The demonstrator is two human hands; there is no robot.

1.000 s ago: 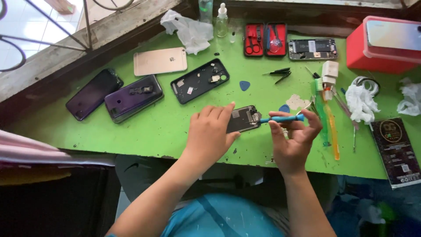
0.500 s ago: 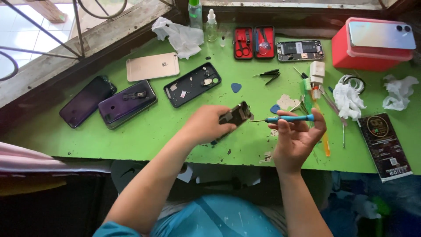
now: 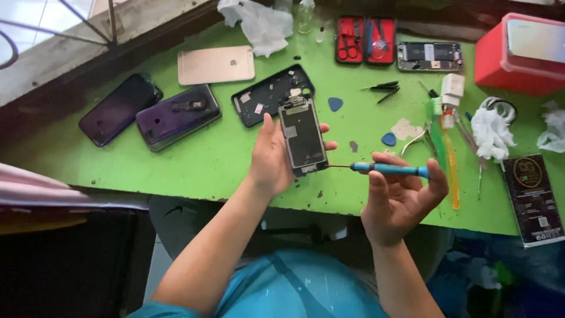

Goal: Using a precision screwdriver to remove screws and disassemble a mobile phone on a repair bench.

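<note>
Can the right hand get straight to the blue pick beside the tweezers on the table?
Probably yes: the blue pick lies uncovered just beyond the right hand, but that hand holds the blue screwdriver.

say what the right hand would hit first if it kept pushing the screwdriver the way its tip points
The right hand aims the blue screwdriver leftward, so it would probably first meet the lower edge of the phone panel in the left hand; depth is unclear.

Bare green table point(image 3: 194, 165) left — tools point(image 3: 447, 126) right

Matt green table point(image 3: 194, 165), glossy dark phone point(image 3: 119, 108).
</note>
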